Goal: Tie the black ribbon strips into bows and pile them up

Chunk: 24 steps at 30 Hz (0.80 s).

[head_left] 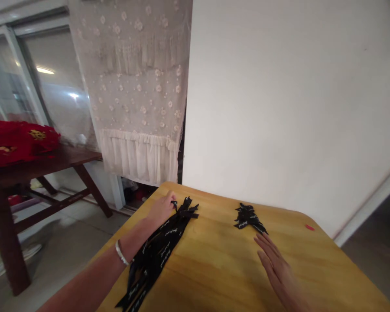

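Observation:
Long black ribbons (pixel 164 245) with white lettering lie in a bundle along the left part of the wooden table (pixel 214 260). At the bundle's far end my left hand (pixel 163 209) is closed, with the end of a black ribbon (pixel 174 203) pinched at its fingertips. Farther right sits a small pile of black ribbon bows (pixel 247 216), also marked in white. Just in front of that pile, my right hand (pixel 276 264) is open, its fingers stretched out and holding nothing; whether it touches the lowest ribbon tail I cannot tell.
A small red piece (pixel 310 227) lies near the table's right edge. Behind the table stands a white wall (pixel 279 104), with a lace curtain (pixel 139 91) left of it. A dark wooden bench (pixel 74 158) holds a red cloth bundle (pixel 19 141) on the left.

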Motion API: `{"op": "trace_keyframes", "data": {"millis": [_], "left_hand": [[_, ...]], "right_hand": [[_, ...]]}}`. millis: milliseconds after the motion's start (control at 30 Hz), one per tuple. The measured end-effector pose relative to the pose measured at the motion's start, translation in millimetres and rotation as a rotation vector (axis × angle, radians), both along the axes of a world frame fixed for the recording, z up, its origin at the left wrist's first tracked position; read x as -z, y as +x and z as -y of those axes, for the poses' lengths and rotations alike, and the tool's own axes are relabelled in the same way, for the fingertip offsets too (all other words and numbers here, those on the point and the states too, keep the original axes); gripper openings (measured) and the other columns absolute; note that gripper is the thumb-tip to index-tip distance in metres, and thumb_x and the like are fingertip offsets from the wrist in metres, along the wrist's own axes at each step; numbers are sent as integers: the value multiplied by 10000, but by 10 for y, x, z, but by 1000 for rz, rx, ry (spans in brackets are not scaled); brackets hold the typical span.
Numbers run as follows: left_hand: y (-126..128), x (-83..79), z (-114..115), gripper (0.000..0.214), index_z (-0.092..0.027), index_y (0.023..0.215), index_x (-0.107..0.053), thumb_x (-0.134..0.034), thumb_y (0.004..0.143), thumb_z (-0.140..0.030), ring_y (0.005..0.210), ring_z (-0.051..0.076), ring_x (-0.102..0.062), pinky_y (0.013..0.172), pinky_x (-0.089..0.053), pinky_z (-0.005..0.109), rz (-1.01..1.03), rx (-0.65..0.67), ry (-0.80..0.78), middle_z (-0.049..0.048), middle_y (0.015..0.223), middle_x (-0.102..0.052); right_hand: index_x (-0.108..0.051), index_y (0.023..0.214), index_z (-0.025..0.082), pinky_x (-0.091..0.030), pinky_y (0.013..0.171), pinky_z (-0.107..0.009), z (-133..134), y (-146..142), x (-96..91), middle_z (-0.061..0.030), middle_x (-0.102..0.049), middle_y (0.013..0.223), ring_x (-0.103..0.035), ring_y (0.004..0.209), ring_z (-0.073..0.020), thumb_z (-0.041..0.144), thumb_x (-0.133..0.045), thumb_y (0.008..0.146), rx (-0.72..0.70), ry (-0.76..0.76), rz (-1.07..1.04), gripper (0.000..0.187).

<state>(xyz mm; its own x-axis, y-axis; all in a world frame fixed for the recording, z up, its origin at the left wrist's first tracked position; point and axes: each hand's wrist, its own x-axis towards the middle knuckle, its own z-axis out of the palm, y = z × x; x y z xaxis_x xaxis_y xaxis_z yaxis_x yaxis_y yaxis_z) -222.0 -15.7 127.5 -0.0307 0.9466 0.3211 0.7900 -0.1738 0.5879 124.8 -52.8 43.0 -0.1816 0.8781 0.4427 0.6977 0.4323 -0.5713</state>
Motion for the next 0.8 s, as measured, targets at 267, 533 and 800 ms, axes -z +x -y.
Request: {"op": "trace_keyframes", "data": {"millis": [267,533,800], "left_hand": [[1008,-394,403,360,-180,1009,-439,-319,687,-70,609,96,-529,618,-404,216,394,596,-67,-5,698,-561],[1493,92,280,400,-189,1003,-441,-290,657,-57,416,66,-450,440,-372,188,576,578,-99,-26,613,-520],[1603,528,143,336,-158,976,-419,-483,647,-162,478,69,-483,495,-377,207,852,509,-435,6,711,-553]], "right_hand": [[-514,1032,208,-295,909,-376,166,-497,-857,-73,-496,1139,-397,1078,-200,463,-337,781,-151,-226,-529,399],[-587,716,110,-409,615,-288,-84,-545,-562,-71,-587,726,-536,541,-119,523,-265,782,-748,-884,-928,529],[-564,667,129,-301,385,-172,-282,-328,-67,18,-510,545,-394,419,-50,202,-639,623,-599,-788,-1300,113]]}}
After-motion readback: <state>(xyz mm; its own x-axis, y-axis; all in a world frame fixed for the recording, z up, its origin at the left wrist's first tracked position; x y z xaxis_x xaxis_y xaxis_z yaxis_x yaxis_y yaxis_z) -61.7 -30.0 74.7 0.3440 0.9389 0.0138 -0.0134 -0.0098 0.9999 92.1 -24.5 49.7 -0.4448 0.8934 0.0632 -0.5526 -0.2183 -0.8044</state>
